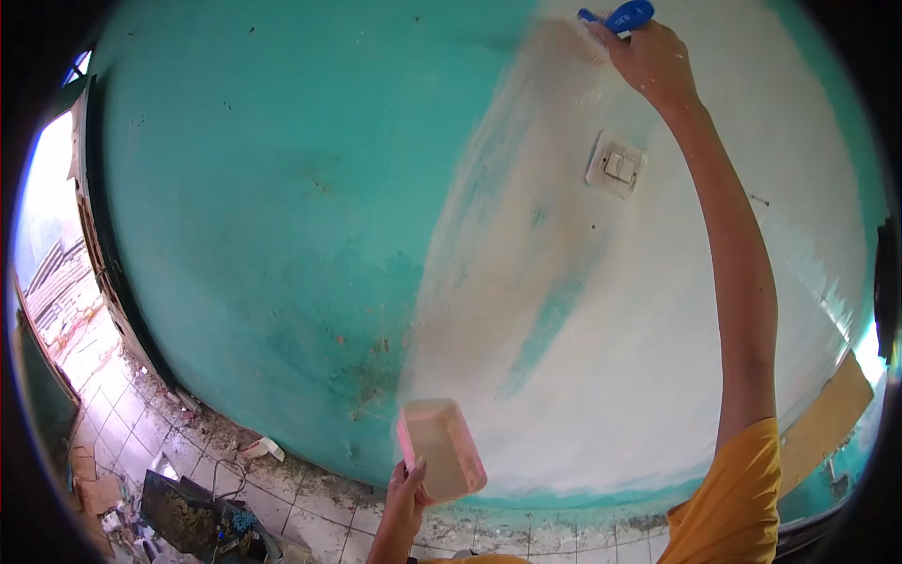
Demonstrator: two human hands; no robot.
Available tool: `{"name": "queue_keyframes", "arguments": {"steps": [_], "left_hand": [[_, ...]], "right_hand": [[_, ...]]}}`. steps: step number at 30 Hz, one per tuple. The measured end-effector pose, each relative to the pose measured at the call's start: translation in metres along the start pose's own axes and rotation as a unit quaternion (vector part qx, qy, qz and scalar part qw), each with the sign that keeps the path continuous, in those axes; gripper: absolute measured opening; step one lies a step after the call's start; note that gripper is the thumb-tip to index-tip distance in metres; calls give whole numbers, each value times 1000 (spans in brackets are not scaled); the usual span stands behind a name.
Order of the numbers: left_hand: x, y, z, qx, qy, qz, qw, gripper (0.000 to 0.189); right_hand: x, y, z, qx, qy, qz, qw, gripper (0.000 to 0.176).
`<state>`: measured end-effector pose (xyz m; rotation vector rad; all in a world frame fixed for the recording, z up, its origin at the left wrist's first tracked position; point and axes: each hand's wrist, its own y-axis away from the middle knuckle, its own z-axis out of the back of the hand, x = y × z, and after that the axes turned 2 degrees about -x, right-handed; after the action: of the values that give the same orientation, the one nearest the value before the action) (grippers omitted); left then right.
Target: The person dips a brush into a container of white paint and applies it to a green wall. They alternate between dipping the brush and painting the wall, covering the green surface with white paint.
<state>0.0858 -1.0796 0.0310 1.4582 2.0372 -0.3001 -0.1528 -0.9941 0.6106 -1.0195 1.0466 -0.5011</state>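
Note:
My right hand [655,64] is raised high at the upper right, closed around the blue handle of a brush [628,16], whose bristle end is against the wall. Low in the middle, my left hand [406,493] grips the near edge of a pink-rimmed rectangular tub [440,451] with pale material inside. Whitish coating [658,348] covers the right part of the green wall [310,188], with a green streak showing through. A square wall switch [617,165] sits below my right hand.
At the far left is a doorway [56,216] with bright light. Debris and a dark object [202,517] lie on the tiled floor [319,512] at lower left. A brown board [827,423] leans at the right. A small nail-like piece [759,199] sticks out beside my right forearm.

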Motion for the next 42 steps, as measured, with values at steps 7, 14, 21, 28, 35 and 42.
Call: {"name": "queue_keyframes", "arguments": {"steps": [7, 14, 21, 28, 35, 42], "left_hand": [[-5, 12, -2, -1, -21, 29, 999, 57], [1, 28, 8, -4, -25, 30, 999, 57], [0, 41, 6, -8, -11, 18, 1000, 54], [8, 36, 20, -14, 10, 24, 1000, 53], [-2, 36, 13, 7, -15, 13, 1000, 54], [4, 38, 14, -3, -10, 22, 1000, 54]], "right_hand": [[99, 182, -40, 25, -121, 250, 960, 28], [135, 197, -12, 267, -205, 117, 935, 27], [11, 25, -24, -152, -56, 91, 982, 33], [47, 120, -26, 60, -15, 85, 994, 22], [93, 177, -11, 183, -203, 121, 954, 30], [-1, 34, -9, -72, -5, 31, 997, 53]]}}
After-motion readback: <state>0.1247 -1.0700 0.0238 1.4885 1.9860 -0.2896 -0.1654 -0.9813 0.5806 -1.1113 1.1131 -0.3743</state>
